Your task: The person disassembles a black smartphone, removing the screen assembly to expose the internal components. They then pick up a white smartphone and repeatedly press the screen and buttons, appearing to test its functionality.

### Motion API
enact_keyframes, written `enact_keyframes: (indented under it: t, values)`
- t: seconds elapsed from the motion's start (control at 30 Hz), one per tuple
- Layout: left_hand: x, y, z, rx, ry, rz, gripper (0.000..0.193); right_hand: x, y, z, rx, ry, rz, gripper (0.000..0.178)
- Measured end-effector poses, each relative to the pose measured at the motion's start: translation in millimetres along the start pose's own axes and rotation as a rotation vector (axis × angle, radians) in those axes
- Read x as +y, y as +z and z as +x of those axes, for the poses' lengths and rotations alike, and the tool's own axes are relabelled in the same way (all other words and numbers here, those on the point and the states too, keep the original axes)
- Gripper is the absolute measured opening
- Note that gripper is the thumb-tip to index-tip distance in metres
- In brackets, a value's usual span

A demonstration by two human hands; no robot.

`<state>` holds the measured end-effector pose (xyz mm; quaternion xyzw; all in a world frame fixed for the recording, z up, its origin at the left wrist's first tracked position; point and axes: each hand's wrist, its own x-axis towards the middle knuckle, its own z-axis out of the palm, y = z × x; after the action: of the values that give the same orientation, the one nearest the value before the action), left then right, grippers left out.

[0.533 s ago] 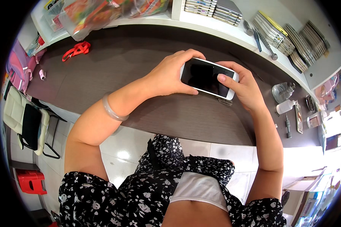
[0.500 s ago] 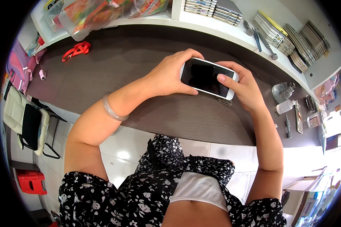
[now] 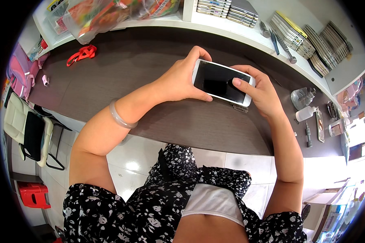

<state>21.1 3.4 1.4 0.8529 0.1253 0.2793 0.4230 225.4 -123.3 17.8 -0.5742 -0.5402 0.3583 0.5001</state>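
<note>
A white-framed smartphone (image 3: 219, 81) with a dark screen lies sideways between my two hands, above the dark wooden desk (image 3: 109, 77). My left hand (image 3: 186, 77) grips its left end, thumb along the near edge and index finger bent at the far corner. My right hand (image 3: 260, 89) holds the right end, its thumb resting on the screen near that end and its fingers behind the far edge. Partly hidden beneath the phone, a small dark patterned piece (image 3: 240, 108) shows on the desk.
Stacked phones (image 3: 242, 14) and tools (image 3: 286, 48) line the white shelf behind. At the right stand a glass jar (image 3: 303, 98), a white bottle (image 3: 305, 114), a screwdriver (image 3: 308, 134) and a phone part (image 3: 319, 125). A red strap (image 3: 82, 54) lies at the far left, below plastic bags (image 3: 101, 20).
My left index finger has lifted off the phone's far left edge and bent upward, baring that corner. The reflection on the screen has shifted; my right hand stays nearly still.
</note>
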Motion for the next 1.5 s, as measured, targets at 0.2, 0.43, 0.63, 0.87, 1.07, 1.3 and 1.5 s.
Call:
enact_keyframes:
  t: [0.2,0.43,0.63,0.87,1.07,1.3,1.5]
  values:
    - [1.4,-2.4,0.5,-0.042,-0.076,-0.024,0.079,-0.4,0.0,-0.3,-0.006,0.012,0.009,0.042]
    - [0.0,2.8,-1.1,0.051,0.030,0.039,0.076,-2.8,0.8,-0.8,-0.007,-0.006,0.021,0.041]
    - [-0.2,1.8,-0.2,0.022,0.034,0.016,0.075,-2.1,-0.2,-0.5,-0.004,-0.004,-0.007,0.042]
    - [0.9,0.0,-0.3,0.002,-0.005,0.002,0.077,-1.4,-0.4,-0.1,-0.013,-0.003,-0.012,0.042]
    - [4.3,-3.0,0.0,-0.031,-0.066,-0.007,0.079,-3.7,0.3,-1.1,-0.025,0.032,-0.008,0.043]
    - [3.0,-2.8,0.7,-0.036,-0.064,-0.015,0.080,-1.3,-1.1,-0.7,-0.023,0.029,-0.020,0.044]
    - [5.3,-2.8,0.1,-0.038,-0.088,-0.012,0.080,-0.9,-0.9,-0.7,-0.022,0.018,-0.032,0.045]
